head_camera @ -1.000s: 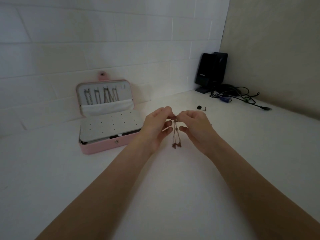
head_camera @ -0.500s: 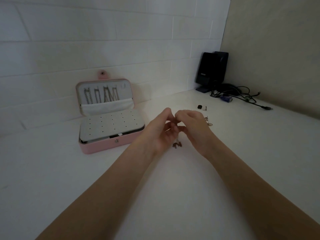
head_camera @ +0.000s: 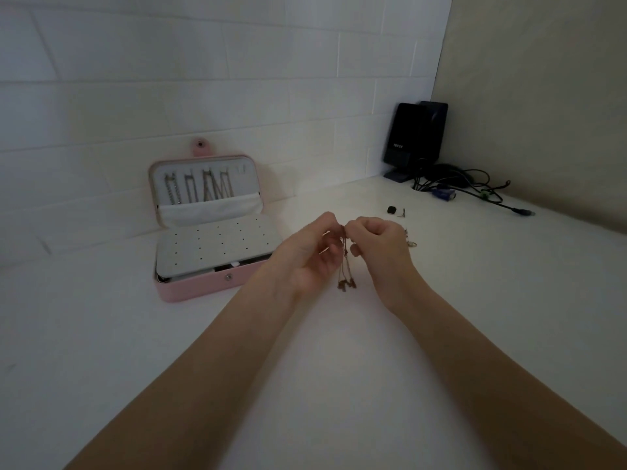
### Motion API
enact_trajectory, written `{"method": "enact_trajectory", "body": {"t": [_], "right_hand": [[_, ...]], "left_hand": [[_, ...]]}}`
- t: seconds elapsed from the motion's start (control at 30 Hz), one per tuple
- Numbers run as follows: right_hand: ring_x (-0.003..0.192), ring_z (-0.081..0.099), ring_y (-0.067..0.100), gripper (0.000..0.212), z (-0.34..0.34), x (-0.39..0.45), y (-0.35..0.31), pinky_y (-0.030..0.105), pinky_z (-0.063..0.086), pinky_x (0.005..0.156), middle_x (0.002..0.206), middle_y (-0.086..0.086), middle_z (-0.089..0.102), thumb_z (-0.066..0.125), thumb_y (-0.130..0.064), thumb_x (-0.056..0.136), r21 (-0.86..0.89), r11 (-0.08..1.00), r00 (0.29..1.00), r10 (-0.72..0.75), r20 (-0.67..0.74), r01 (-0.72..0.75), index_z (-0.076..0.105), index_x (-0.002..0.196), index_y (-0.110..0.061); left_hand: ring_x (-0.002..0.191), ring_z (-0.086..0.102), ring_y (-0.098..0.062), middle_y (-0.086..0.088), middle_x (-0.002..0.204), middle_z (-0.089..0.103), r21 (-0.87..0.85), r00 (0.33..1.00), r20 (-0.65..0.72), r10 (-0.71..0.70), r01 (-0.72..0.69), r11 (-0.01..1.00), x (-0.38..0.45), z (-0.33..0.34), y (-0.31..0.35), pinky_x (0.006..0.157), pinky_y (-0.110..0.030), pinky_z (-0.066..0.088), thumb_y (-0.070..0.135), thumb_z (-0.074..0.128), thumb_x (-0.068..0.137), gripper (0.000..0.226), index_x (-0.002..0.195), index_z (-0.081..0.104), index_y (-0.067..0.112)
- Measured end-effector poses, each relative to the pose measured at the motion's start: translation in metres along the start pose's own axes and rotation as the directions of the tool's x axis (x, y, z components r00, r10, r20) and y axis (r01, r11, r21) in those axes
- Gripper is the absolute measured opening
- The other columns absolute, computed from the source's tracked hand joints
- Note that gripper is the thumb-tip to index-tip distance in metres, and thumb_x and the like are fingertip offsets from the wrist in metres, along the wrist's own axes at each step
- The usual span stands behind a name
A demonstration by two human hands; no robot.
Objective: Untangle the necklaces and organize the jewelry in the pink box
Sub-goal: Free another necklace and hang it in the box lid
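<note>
Both hands, left (head_camera: 307, 256) and right (head_camera: 380, 245), pinch the chains (head_camera: 345, 262) hanging below their grip, so pull apart slowly and gently.

A white counter (head_camera: 101, 351) runs into a corner where a white brick-pattern wall (head_camera: 203, 79) on the far side meets a plain beige wall (head_camera: 543, 96) on the right. In the far right corner a black speaker (head_camera: 412, 139) stands upright on a small base, a second dark unit just behind it. A tangle of black cables (head_camera: 468, 184) spreads near its foot, with a blue connector (head_camera: 444, 194) among them and one lead trailing right along the counter.
</note>
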State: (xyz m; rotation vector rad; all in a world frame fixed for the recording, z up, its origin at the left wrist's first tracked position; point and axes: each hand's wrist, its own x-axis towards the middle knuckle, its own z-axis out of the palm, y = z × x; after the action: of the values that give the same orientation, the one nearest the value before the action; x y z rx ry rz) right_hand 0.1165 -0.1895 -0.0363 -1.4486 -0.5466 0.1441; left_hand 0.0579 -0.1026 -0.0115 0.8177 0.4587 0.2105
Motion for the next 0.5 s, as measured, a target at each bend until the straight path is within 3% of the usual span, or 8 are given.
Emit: {"method": "enact_trajectory", "body": {"t": [0.07,0.13,0.23,0.33,0.5], "right_hand": [[0.057,0.042,0.008,0.026,0.002,-0.002,-0.001,0.016,0.037,0.056,0.066,0.010,0.047,0.058,-0.004,0.080,-0.015,0.999,0.999,-0.037,0.004,0.037,0.056,0.055,-0.008],[0.057,0.042,0.008,0.029,0.002,0.000,0.001,0.018,0.037,0.058,0.064,0.008,0.047,0.057,-0.004,0.081,0.002,1.000,1.000,-0.025,-0.006,0.025,0.056,0.053,-0.011],[0.060,0.041,0.014,0.027,-0.003,0.006,0.005,0.028,0.035,0.061,0.061,0.004,0.045,0.055,-0.006,0.080,0.091,0.994,0.996,0.067,-0.064,-0.061,0.051,0.053,-0.011],[0.056,0.041,0.013,0.032,-0.008,0.009,0.004,0.026,0.036,0.058,0.053,-0.001,0.044,0.052,-0.002,0.082,0.227,0.970,0.991,0.106,-0.078,-0.086,0.045,0.051,-0.009],[0.054,0.042,0.013,0.042,-0.009,0.008,0.002,0.025,0.038,0.059,0.044,-0.005,0.048,0.051,0.000,0.084,0.289,0.952,0.992,0.116,-0.044,-0.098,0.047,0.044,-0.012]], "left_hand": [[0.040,0.037,-0.005,-0.004,0.061,0.050,-0.149,0.997,0.063,-0.038,0.047,0.988,0.001,0.000,0.002,0.035,-0.009,0.033,-0.004,0.048,0.081,0.017,0.070,0.047,0.009],[0.040,0.037,-0.004,-0.004,0.062,0.049,-0.183,0.994,0.100,-0.041,0.059,0.981,0.001,0.000,0.003,0.034,-0.009,0.033,-0.004,0.046,0.082,0.021,0.065,0.049,0.008],[0.040,0.040,-0.004,-0.003,0.059,0.051,0.005,0.990,0.128,-0.057,0.056,0.998,0.000,0.000,0.002,0.036,-0.010,0.036,-0.002,0.049,0.084,0.018,0.067,0.052,0.005],[0.041,0.037,-0.003,-0.001,0.068,0.049,0.176,0.981,0.166,-0.105,0.075,0.982,0.001,-0.003,0.004,0.036,-0.010,0.035,0.000,0.048,0.085,0.016,0.071,0.049,0.008],[0.043,0.034,-0.003,0.000,0.067,0.050,0.160,0.961,0.213,-0.175,0.142,0.977,-0.002,-0.007,0.009,0.034,-0.010,0.029,0.002,0.049,0.080,0.010,0.075,0.047,0.010]]}}
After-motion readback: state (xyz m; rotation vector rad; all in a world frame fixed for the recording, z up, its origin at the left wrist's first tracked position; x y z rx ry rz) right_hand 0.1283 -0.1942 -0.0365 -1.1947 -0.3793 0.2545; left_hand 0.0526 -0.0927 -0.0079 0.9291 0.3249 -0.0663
